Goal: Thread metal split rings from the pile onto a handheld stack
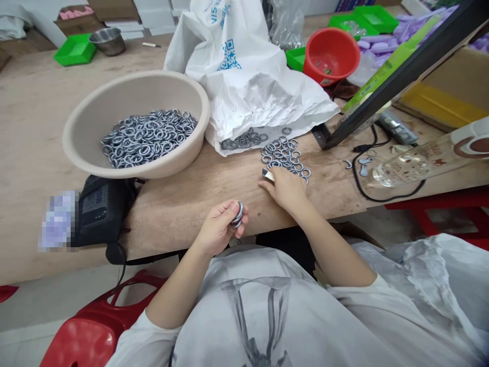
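In my left hand (219, 228), held over the table's front edge, are a few grey rings (237, 215) pinched between thumb and fingers. My right hand (288, 188) is closed around a small knife (268, 175), whose short blade-like end sticks out past the thumb; most of it is hidden in the palm. The fingers of that hand are at the near edge of a loose pile of grey rings (282, 153) on the table. More rings (244, 140) lie in the mouth of a white woven sack (260, 97) behind the pile.
A beige basin (72, 137) with many grey rings (148, 137) stands at the left, a black speaker-like box (101, 211) before it. A black metal post (382, 81) slants up at the right, near a clear bottle (416, 158) and a cable. A red bowl (331, 56) stands behind.
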